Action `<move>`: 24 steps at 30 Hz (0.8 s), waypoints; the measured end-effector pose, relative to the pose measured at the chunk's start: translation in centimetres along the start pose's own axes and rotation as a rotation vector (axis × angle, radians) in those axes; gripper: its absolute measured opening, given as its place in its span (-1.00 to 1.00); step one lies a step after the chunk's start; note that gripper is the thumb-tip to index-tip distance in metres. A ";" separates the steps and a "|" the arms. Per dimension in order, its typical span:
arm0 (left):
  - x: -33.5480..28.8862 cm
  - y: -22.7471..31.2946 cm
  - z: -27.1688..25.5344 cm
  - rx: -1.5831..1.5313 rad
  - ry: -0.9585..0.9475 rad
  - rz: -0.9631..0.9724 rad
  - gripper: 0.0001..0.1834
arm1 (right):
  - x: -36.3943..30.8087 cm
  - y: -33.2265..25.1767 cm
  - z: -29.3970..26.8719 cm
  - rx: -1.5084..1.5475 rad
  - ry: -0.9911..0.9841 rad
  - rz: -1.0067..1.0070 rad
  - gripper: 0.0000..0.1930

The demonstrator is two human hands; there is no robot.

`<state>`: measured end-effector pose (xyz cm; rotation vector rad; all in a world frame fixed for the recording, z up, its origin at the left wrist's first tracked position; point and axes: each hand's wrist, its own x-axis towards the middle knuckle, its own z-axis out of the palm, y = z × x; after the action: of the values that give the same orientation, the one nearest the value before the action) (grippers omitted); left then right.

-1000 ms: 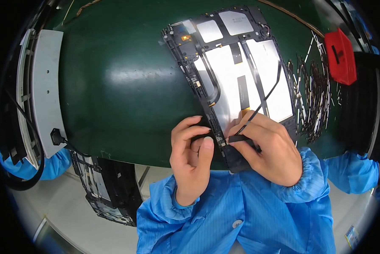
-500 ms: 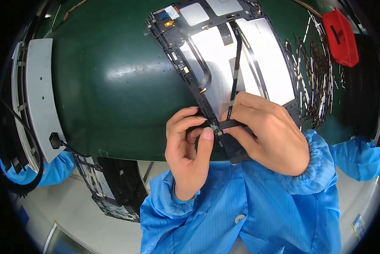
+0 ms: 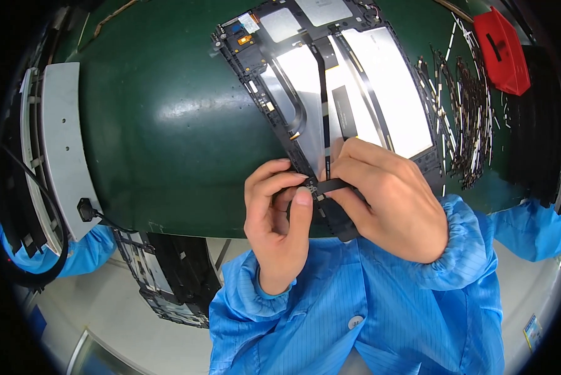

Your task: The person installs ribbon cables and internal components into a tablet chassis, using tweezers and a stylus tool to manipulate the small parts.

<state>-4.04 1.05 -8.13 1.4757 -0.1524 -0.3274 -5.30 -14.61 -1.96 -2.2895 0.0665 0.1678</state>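
Note:
A flat electronic device [image 3: 400, 94], seemingly an opened tablet, lies tilted on the green table, its silvery inside and black frame facing up. My left hand [image 3: 279, 215] pinches the frame's near left edge between thumb and fingers. Close beside it, my right hand [image 3: 390, 194] is closed on a short black flat cable [image 3: 334, 185] that reaches toward the small connectors at that edge. A long thin black ribbon cable [image 3: 323, 100] runs up across the silver area from the right fingertips. Those fingertips hide where the two cables meet.
A heap of thin black and white strips [image 3: 471, 125] lies right of the device, with a red plastic bin [image 3: 502, 53] beyond. At the left stands a grey metal panel [image 3: 65, 150] with a black plug [image 3: 86, 210]. More device frames [image 3: 168, 269] sit below the table's near edge.
The long ribbon cable has swung left at its far end. My right hand has shifted slightly left, and the device has moved slightly left. My left hand keeps its grip on the edge.

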 end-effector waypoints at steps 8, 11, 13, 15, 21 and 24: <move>0.7 0.9 -0.4 0.026 -0.050 -0.072 -0.73 | 0.0 0.0 -0.1 -0.026 -0.008 -0.003 -0.91; 1.3 1.3 -1.0 0.022 -0.094 -0.092 -0.76 | -0.2 0.3 -0.2 0.006 -0.030 -0.019 -0.90; 1.4 1.3 -1.3 0.009 -0.116 -0.100 -0.73 | -0.3 0.5 -0.3 0.033 -0.037 -0.045 -0.90; 1.5 1.2 -1.4 -0.002 -0.136 -0.107 -0.69 | -0.5 0.6 -0.4 0.258 -0.043 -0.020 -0.87; -0.9 1.3 -2.6 -0.179 -0.117 -0.279 -0.73 | -0.9 -0.4 1.1 0.231 0.001 -0.046 -0.80; -2.3 2.3 -3.5 0.039 -0.277 -0.350 -0.78 | -1.3 -0.3 2.1 -0.005 0.193 -0.023 -0.76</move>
<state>-4.84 5.21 -6.01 1.4897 -0.1217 -0.8175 -6.73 -12.86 -2.89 -2.3043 0.1396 -0.0654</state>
